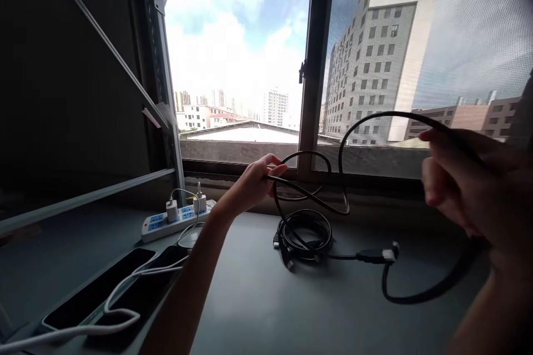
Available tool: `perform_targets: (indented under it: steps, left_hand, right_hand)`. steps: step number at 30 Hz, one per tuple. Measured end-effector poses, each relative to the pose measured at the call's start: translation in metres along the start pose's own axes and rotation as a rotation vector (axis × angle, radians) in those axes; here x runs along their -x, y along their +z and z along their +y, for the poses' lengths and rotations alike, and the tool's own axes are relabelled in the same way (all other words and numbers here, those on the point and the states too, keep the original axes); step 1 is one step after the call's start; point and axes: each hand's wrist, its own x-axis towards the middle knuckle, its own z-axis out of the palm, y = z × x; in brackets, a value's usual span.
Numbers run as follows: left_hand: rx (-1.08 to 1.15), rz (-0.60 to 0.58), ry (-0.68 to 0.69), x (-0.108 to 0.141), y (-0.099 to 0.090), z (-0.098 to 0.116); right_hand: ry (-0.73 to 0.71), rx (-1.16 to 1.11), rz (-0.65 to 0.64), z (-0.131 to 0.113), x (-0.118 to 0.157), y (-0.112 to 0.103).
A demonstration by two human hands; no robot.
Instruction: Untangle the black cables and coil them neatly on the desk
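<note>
A black cable (383, 115) runs in a wide loose arc between my two hands, raised above the table. My left hand (260, 180) pinches it near the window sill, where a loop of it also hangs from the fingers. At the right edge, my right hand (466, 183) is closed around another stretch, and a length curves down below that hand. A black plug with a metal end (377, 255) shows low on the right, below the arc. Between the hands, a coiled bundle of black cables (306, 236) lies on the table, several connector ends showing.
On the left stands a white power strip (179, 221) with two white chargers plugged in. Two dark phones (100, 288) lie nearer, a white cable (125, 310) across them. Behind the grey table (245, 305) is a window (318, 66); a metal frame post (170, 94) rises at left.
</note>
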Motion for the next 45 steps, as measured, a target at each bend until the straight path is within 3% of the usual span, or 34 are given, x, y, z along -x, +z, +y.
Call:
perform_targets:
  steps: [3, 7, 12, 16, 22, 27, 29, 31, 32, 33, 35, 37, 38, 40, 43, 45]
  left_hand:
    - [0.032, -0.007, 0.09, 0.003, 0.003, 0.005]
    - [-0.039, 0.135, 0.18, 0.001, 0.005, 0.003]
    - [-0.236, 0.249, 0.226, -0.002, 0.008, -0.001]
    - [-0.326, 0.297, 0.269, 0.001, 0.016, 0.007]
    - [-0.292, 0.424, 0.355, 0.005, 0.031, 0.026]
    - [-0.042, 0.274, 0.288, 0.006, 0.016, 0.022]
    - [0.084, 0.113, 0.211, 0.007, 0.0, 0.017]
    - [0.222, -0.164, 0.129, 0.006, -0.015, 0.012]
    - [0.333, -0.213, 0.125, 0.006, -0.02, 0.011]
    - [0.441, -0.205, 0.128, 0.005, -0.023, 0.01]
    - [0.571, -0.03, 0.101, 0.003, -0.022, 0.011]
    - [0.519, 0.155, 0.049, 0.001, -0.013, 0.013]
    - [0.454, 0.181, 0.03, 0.0, -0.008, 0.013]
    - [0.328, 0.07, 0.019, -0.001, 0.001, 0.011]
    - [0.302, -0.246, 0.0, 0.0, 0.008, 0.007]
    - [0.378, -0.319, -0.021, -0.001, 0.012, 0.005]
  right_hand:
    - [0.094, -0.177, -0.144, 0.0, -0.001, 0.014]
    - [0.174, -0.212, -0.335, 0.006, -0.004, 0.031]
    - [0.137, -0.226, -0.489, 0.01, -0.006, 0.05]
    - [0.133, -0.194, -0.686, 0.006, -0.003, 0.056]
    - [0.164, -0.065, -0.745, -0.004, 0.005, 0.052]
    - [0.163, -0.089, -0.591, 0.001, -0.001, 0.049]
    - [0.149, -0.087, -0.464, 0.005, -0.007, 0.048]
    - [0.144, -0.08, -0.358, 0.008, -0.011, 0.046]
    - [0.148, -0.078, -0.325, 0.009, -0.012, 0.045]
    - [0.152, -0.076, -0.31, 0.009, -0.013, 0.045]
    - [0.144, -0.075, -0.317, 0.008, -0.012, 0.047]
    - [0.113, -0.067, -0.344, 0.006, -0.01, 0.05]
    - [0.097, -0.058, -0.353, 0.005, -0.009, 0.052]
    - [0.082, -0.025, -0.347, 0.005, -0.007, 0.055]
    - [0.083, 0.043, -0.339, 0.009, -0.008, 0.057]
    - [0.098, 0.073, -0.395, 0.014, -0.01, 0.055]
